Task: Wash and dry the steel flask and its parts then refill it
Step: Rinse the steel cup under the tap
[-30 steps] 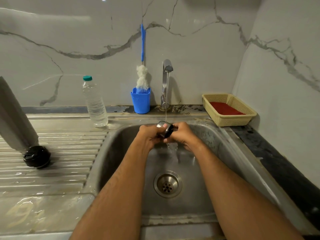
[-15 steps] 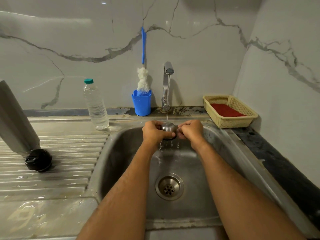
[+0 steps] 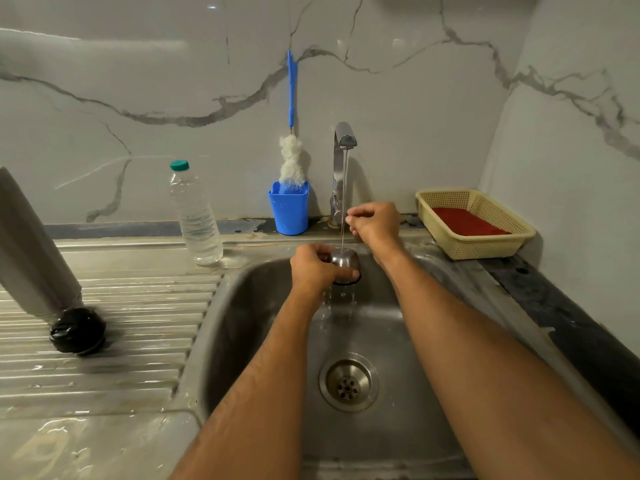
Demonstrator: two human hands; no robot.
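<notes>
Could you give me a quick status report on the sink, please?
Left hand grips small steel flask cap under running tap. Right hand up by tap lever, fingers curled, grip unclear. Nothing in the way.

One flask (image 3: 33, 244), one cap (image 3: 345, 263), one stopper (image 3: 77, 330), one bottle (image 3: 195, 216), one brush (image 3: 292, 133), one cup (image 3: 289, 213), one basket (image 3: 474, 244), one tap (image 3: 341, 157), two hands (image 3: 313, 268)

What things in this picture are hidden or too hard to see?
Head view only:
- Flask body: its upper end is cut off by the left edge.
- Steel cap: its left side is hidden by the left hand.
- Tap: its lever is hidden behind the right hand, so any touch is unclear.
</notes>
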